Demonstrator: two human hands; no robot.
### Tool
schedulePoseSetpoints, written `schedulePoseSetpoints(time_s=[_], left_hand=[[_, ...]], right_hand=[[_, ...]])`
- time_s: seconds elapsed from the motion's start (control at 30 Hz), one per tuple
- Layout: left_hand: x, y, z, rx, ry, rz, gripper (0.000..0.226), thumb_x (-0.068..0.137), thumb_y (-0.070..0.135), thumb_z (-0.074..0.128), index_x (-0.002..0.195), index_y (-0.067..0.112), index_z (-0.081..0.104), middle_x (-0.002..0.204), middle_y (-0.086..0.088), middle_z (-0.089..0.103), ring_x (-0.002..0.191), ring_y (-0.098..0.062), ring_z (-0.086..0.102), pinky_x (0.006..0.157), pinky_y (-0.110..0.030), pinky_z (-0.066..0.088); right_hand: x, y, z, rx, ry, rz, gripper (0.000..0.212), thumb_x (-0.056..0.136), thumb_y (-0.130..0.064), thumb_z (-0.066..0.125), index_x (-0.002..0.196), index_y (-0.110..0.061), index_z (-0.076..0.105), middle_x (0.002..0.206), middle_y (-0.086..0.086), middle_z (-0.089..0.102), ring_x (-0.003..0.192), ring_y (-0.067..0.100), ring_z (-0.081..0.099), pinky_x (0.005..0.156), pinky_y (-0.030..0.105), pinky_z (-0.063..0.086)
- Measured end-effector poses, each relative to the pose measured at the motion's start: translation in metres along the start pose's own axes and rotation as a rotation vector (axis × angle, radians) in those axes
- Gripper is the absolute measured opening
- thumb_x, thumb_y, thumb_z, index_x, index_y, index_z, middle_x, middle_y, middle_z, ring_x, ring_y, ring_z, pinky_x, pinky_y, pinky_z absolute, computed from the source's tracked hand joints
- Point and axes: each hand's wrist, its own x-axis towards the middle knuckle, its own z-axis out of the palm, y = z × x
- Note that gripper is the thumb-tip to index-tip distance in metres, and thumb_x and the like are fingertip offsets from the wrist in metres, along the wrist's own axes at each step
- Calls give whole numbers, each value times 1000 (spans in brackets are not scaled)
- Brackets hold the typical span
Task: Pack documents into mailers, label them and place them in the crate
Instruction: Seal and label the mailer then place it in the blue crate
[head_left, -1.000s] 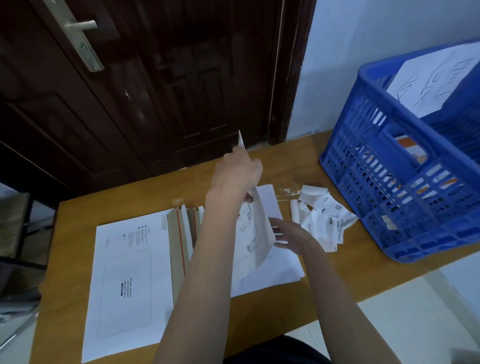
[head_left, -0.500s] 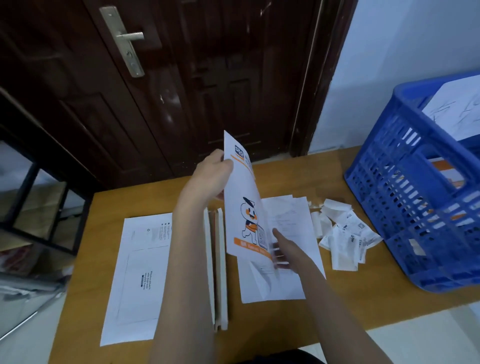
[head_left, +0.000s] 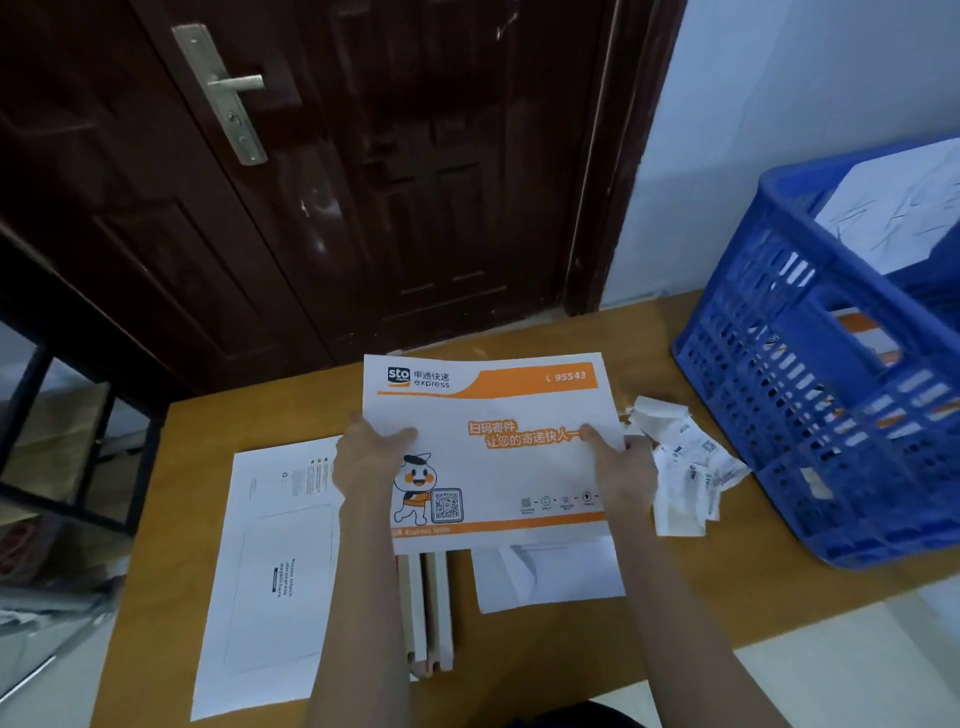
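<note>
A white and orange express mailer (head_left: 498, 457) is held face up above the middle of the wooden table (head_left: 675, 597). My left hand (head_left: 366, 460) grips its left edge, thumb on top. My right hand (head_left: 621, 470) grips its right edge the same way. Under it lie white document sheets (head_left: 550, 577). A second white mailer (head_left: 275, 561) lies flat at the left. Between them stand two mailers on edge (head_left: 428, 608). The blue crate (head_left: 831, 395) sits at the right with mailers and a paper inside.
A heap of crumpled label backing strips (head_left: 685, 473) lies between the mailer and the crate. A dark wooden door (head_left: 337, 182) stands behind the table. A black metal rack (head_left: 62, 441) is at the left. Pale floor shows past the table's near edge.
The mailer has turned from standing on edge in my left hand to lying flat, printed face up. My right hand has come up from the sheets and taken its right edge.
</note>
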Motion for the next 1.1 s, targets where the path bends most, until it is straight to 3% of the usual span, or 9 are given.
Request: schedulePoseSetpoints(time_s=[0.13,0.27,0.43,0.67,0.97,1.1], left_hand=[[2,7,12,-15,-16,33,46,82,33,68,120,14,51,109,-8,65,92,-28,65,78,-39,52],[1,27,20,-80,-35,104,45,81,31,71,118,10,54,110,-9,64,98,-30,63,77,-36,48],[-9,75,26,-144,-44,248,47,79,32,73,117,12,54,112,-7,64,101,-28,62,86,-42,51],[-46,153,27,-343,-82,455,43,81,24,72,118,10,55,110,-5,62,92,-20,55,78,-31,45],[-94,229,60,-409,-264,605,49,80,23,73,121,13,48,102,-1,57,87,-20,55,72,-31,44],[-123,260,87,-395,-333,669,45,81,20,73,118,12,48,97,-2,57,73,-14,54,60,-27,41]], right_hand=[[0,-9,-17,38,92,-31,51,76,-47,72,109,-10,57,101,5,64,95,28,61,74,34,44],[6,-22,-43,98,179,-91,43,74,-46,74,97,-15,55,90,0,63,87,24,62,73,35,49],[10,-54,-92,150,300,-166,42,76,-43,74,98,-15,53,85,-3,58,75,20,57,61,28,39],[15,-97,-170,273,476,-256,43,72,-48,75,93,-16,55,86,-5,63,78,18,60,71,36,48],[16,-99,-268,303,660,-218,43,72,-49,74,95,-18,54,81,-10,58,75,14,56,67,31,39],[28,-88,-310,326,714,-187,43,73,-50,73,95,-19,53,87,-7,61,79,15,58,67,31,40]])
